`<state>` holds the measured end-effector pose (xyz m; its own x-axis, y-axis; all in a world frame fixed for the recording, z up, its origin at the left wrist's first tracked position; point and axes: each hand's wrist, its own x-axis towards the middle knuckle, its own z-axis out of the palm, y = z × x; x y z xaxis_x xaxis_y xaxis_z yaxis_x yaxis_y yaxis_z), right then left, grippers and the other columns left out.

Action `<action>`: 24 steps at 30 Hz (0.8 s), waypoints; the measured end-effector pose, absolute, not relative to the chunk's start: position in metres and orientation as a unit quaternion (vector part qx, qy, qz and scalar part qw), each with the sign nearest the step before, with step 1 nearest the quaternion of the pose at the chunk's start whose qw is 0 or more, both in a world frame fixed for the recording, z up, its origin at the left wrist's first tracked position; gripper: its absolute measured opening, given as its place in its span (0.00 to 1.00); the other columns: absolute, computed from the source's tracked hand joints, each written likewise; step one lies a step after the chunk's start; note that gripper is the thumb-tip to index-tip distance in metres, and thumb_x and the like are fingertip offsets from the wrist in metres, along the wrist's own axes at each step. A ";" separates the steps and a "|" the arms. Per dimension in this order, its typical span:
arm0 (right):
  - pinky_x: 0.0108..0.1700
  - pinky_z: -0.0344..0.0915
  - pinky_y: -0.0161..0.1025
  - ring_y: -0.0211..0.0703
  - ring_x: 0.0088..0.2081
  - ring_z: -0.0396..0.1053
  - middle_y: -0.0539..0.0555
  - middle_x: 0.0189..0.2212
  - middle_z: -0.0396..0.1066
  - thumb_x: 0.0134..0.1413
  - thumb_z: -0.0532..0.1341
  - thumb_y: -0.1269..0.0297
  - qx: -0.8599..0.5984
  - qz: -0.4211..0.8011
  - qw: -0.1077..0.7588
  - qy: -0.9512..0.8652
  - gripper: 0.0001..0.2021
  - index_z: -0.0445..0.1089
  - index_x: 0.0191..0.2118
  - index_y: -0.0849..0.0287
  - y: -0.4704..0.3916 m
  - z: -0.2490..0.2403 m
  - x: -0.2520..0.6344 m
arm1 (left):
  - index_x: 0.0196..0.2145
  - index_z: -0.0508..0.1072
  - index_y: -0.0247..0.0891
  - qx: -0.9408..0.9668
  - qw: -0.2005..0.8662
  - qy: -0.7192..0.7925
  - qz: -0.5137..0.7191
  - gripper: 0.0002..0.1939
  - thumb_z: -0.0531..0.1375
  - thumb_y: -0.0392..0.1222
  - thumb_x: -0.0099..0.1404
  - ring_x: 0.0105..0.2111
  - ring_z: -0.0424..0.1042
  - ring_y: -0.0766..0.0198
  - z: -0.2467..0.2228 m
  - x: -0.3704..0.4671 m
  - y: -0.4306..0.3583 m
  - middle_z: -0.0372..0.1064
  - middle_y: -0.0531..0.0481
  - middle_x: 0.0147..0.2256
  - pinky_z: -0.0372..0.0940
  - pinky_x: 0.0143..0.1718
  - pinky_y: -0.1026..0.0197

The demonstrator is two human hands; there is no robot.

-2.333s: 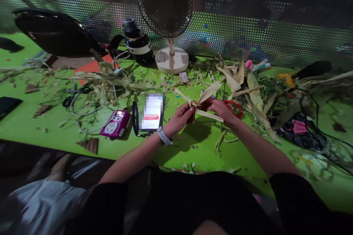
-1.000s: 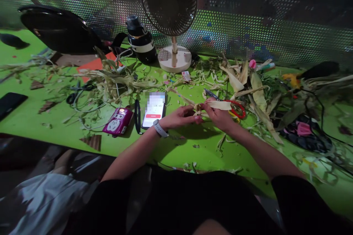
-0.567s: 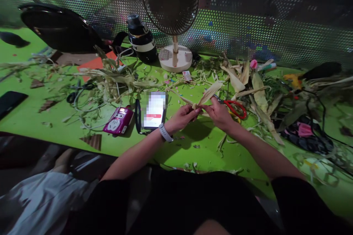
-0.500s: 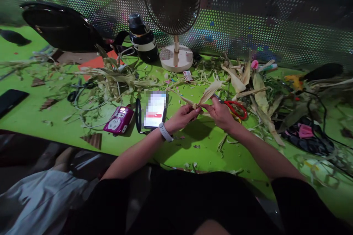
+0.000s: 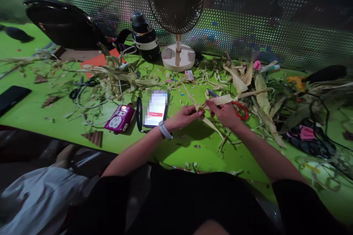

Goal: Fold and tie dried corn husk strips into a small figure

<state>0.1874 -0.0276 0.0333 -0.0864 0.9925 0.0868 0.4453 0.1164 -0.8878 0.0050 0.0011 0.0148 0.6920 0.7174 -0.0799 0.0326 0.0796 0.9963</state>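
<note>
Between near and far edges of the tabletop (image 5: 190, 156), the left hand (image 5: 188, 115) clamps its fingertips on a knotted husk piece (image 5: 198, 107), probably to steady it. The right hand (image 5: 224, 113) pinches a pale strip (image 5: 223, 99) between fingers, perhaps for tension.

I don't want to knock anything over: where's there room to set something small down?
Mostly bare, bar small scraps: the green table between the left forearm and right forearm; the patch between the dark phone and the corrugated brown piece. It's crowded behind the lit phone, with tangled husks, and right of the right hand, with more husks.
</note>
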 end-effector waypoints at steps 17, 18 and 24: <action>0.26 0.61 0.31 0.32 0.22 0.62 0.47 0.21 0.68 0.43 0.67 0.52 -0.385 0.728 0.330 -0.462 0.16 0.73 0.31 0.61 -0.004 0.027 0.205 | 0.39 0.75 0.32 0.651 0.710 0.235 0.130 0.15 0.60 0.47 0.61 0.27 0.61 0.72 0.018 0.008 -0.008 0.66 0.52 0.29 0.55 0.29 0.67; 0.25 0.59 0.30 0.30 0.21 0.61 0.46 0.20 0.67 0.42 0.69 0.57 -0.383 0.711 0.336 -0.485 0.13 0.71 0.28 0.62 -0.003 0.026 0.201 | 0.40 0.75 0.32 0.645 0.716 0.237 0.123 0.16 0.59 0.47 0.61 0.25 0.60 0.72 0.019 0.008 -0.009 0.65 0.52 0.27 0.54 0.28 0.67; 0.23 0.58 0.30 0.31 0.21 0.62 0.46 0.21 0.67 0.40 0.66 0.66 -0.357 0.747 0.323 -0.458 0.11 0.70 0.33 0.62 -0.003 0.030 0.197 | 0.38 0.75 0.32 0.570 0.776 0.245 0.113 0.17 0.54 0.48 0.63 0.19 0.52 0.73 0.016 0.007 -0.009 0.59 0.54 0.21 0.46 0.20 0.68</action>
